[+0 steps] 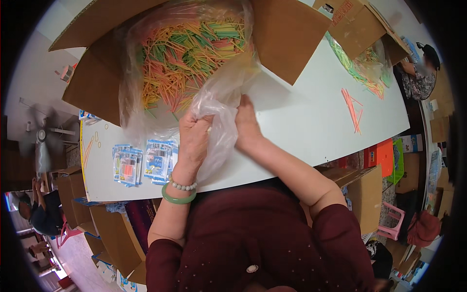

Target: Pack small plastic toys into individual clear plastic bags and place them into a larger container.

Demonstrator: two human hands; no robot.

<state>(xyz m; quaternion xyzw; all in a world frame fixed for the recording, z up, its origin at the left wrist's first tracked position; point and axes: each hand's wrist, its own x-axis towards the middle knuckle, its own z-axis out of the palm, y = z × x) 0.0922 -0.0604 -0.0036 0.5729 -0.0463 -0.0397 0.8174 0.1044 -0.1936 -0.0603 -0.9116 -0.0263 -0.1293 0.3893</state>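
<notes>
My left hand (194,138) is closed on the gathered edge of a clear plastic bag (221,104). A jade-green bangle and a beaded bracelet sit on that wrist. My right hand (249,121) is against the bag's right side, its fingers mostly hidden by the plastic and by the hand itself. The bag lines a large open cardboard box (292,39). Inside lies a heap of thin pink, yellow and green sticks (194,53).
Blue-and-white packets (127,165) lie left of my left hand, near rubber bands (96,138). Loose pink sticks (352,109) are on the white table (301,131). Another bag of sticks (362,68) spills out at the far right. Other people sit at both sides.
</notes>
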